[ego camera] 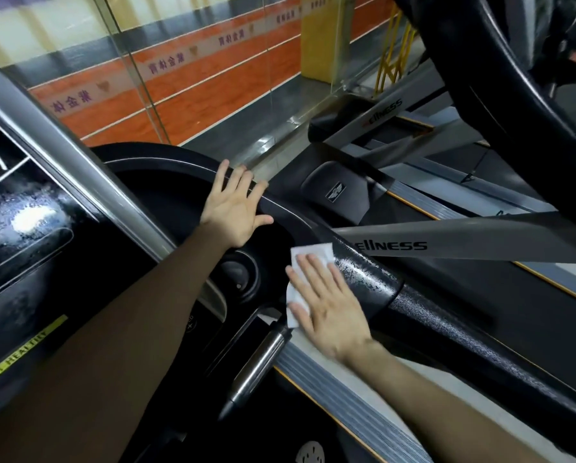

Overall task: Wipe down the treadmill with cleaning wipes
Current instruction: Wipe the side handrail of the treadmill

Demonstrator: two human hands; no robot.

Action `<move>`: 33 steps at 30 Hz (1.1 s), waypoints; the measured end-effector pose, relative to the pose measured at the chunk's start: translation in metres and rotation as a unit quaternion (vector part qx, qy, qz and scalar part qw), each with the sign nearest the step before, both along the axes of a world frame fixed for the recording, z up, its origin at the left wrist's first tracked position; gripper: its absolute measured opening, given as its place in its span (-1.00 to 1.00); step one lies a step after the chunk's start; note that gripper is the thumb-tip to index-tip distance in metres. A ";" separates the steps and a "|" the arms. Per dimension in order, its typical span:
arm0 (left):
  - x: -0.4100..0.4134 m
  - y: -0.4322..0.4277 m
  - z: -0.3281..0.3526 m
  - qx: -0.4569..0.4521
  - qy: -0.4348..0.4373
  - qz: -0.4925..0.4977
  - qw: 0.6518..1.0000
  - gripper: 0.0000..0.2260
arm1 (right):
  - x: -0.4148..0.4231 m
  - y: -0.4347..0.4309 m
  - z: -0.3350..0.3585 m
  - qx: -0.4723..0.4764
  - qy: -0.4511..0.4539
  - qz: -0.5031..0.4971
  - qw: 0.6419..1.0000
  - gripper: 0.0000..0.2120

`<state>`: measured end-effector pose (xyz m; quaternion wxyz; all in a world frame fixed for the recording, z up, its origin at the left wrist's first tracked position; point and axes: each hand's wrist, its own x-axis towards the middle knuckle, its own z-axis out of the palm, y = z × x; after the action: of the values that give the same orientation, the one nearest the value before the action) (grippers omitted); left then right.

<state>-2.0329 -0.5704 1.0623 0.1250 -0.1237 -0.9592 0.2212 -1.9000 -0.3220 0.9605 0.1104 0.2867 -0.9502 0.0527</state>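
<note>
Head view: my right hand [326,300] lies flat, fingers extended and slightly spread, pressing a white wipe [305,279] against the black handrail [423,315] of the treadmill; nothing is gripped, the wipe is only pinned under the palm and fingers. The wipe is thin, creased and roughly rectangular, showing beyond the fingertips and along the thumb side. The handrail is a thick rounded bar with a pebbled finish, wet and beaded just beyond the wipe. My left hand [234,208] is open and empty, fingers fanned, resting on the curved glossy black rim [186,168] of the console surround. To the left, the console panel [29,228] is smooth black glass with a smeared, wet glare patch, bordered by a grey satin metal bar [89,172]. Below my right hand a short polished metal grip [258,362] points downward, just beside a ribbed grey side rail [346,402] with an orange edge. A grey upright [463,243] carries lettering. Free handrail surface extends down to the right of my wrist. A glass partition [179,78] stands behind the machine.
</note>
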 end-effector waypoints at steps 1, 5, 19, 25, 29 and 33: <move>0.000 0.000 0.001 -0.002 -0.003 0.004 1.000 -0.23 | -0.020 -0.001 0.006 -0.011 0.004 -0.015 1.000 -0.39; 0.000 0.000 0.001 -0.008 -0.009 0.014 1.000 -0.24 | -0.079 -0.009 0.029 -0.102 -0.021 -0.148 0.983 -0.37; 0.005 0.002 0.003 -0.010 0.004 0.015 1.000 -0.23 | -0.075 -0.038 0.028 -0.101 -0.031 -0.197 0.975 -0.34; 0.006 0.004 0.006 -0.021 -0.001 0.028 0.999 -0.22 | 0.002 -0.006 -0.004 -0.041 -0.005 -0.086 0.995 -0.40; 0.022 0.023 0.000 0.026 -0.011 0.061 0.998 -0.27 | 0.015 0.077 -0.026 -0.009 -0.006 -0.158 0.987 -0.38; 0.068 0.050 -0.035 0.186 0.023 -0.011 0.982 -0.40 | 0.018 0.037 -0.028 -0.051 0.002 -0.180 0.982 -0.37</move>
<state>-1.9648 -0.5203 1.0271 0.1707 -0.1034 -0.9791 0.0402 -1.8819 -0.2852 0.9327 0.1342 0.1054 -0.9821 0.0795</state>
